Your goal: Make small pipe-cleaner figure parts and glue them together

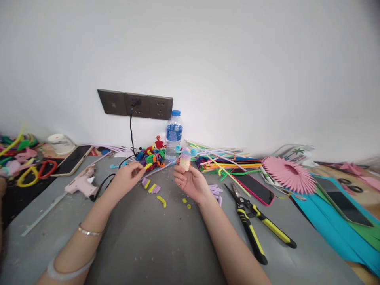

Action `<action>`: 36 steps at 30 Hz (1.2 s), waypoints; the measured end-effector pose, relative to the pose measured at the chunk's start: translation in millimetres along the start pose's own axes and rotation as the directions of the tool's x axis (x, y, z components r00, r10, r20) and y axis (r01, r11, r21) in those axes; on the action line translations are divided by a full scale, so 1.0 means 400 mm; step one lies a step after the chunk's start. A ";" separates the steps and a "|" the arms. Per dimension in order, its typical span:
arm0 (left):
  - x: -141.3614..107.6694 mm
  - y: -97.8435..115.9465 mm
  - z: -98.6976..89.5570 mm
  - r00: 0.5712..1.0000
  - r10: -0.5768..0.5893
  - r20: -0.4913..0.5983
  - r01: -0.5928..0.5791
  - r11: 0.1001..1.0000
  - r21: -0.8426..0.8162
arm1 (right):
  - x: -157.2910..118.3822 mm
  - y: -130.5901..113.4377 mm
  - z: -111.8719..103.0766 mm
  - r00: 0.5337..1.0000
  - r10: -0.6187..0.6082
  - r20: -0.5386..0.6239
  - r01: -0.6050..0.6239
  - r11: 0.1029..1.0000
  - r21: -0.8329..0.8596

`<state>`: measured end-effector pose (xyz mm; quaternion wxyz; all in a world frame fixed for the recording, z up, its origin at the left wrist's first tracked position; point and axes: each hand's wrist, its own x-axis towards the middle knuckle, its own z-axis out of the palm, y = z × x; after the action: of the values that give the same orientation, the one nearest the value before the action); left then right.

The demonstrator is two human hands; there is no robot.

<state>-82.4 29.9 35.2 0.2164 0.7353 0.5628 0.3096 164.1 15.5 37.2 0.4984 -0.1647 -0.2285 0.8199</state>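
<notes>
My right hand [192, 185] is raised over the middle of the table, its fingers closed around a small pipe-cleaner figure [185, 160]. The figure has a cream lower part, a lilac top and light-blue coils at both sides. To its left, my left hand [126, 180] pinches a short yellow pipe-cleaner piece [147, 166] between thumb and fingertips. The two hands are apart. Beneath them on the grey table [154, 245] lie lilac and yellow twisted pieces [151, 187], a curved yellow piece [162, 201] and small yellow rings [187, 204].
At the wall stands a water bottle [174, 136] beside colourful pipe-cleaner figures [151, 155]. Loose pipe cleaners [231, 162] lie behind my right hand. Black-yellow pliers [252, 215] and a pink-edged phone [255, 189] are rightward; a pink glue gun [81, 184] and scissors [38, 173] are left.
</notes>
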 end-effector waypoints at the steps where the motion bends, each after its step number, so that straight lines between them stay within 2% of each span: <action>1: 0.001 -0.007 -0.003 1.000 0.000 0.018 0.000 1.000 0.001 | 0.000 -0.001 0.000 1.000 -0.001 -0.001 0.001 1.000 -0.002; 5: 0.004 -0.023 -0.022 0.997 -0.015 0.080 0.017 0.999 -0.032 | 0.001 -0.002 0.000 1.000 0.009 0.010 -0.009 1.000 0.014; 10: 0.004 -0.023 -0.038 0.994 -0.037 0.105 0.038 0.999 -0.010 | 0.001 0.000 -0.003 1.000 0.007 0.012 -0.007 1.000 -0.023; 16: -0.001 -0.035 -0.034 0.984 -0.110 0.140 0.096 0.990 0.103 | 0.004 0.004 -0.011 1.000 0.020 0.018 -0.020 0.999 -0.025; 26: -0.011 -0.069 -0.027 0.959 -0.215 0.184 0.178 0.963 0.201 | 0.007 0.010 -0.012 0.996 0.083 0.018 -0.084 0.995 0.055; 36: -0.014 -0.074 -0.027 0.956 -0.246 0.158 0.198 0.943 0.266 | 0.012 0.020 -0.018 0.992 0.128 0.013 -0.128 0.988 0.085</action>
<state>-111.4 32.2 21.9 0.2090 0.7141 0.6534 0.1394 159.8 18.0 26.7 0.4505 -0.1545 -0.1838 0.8599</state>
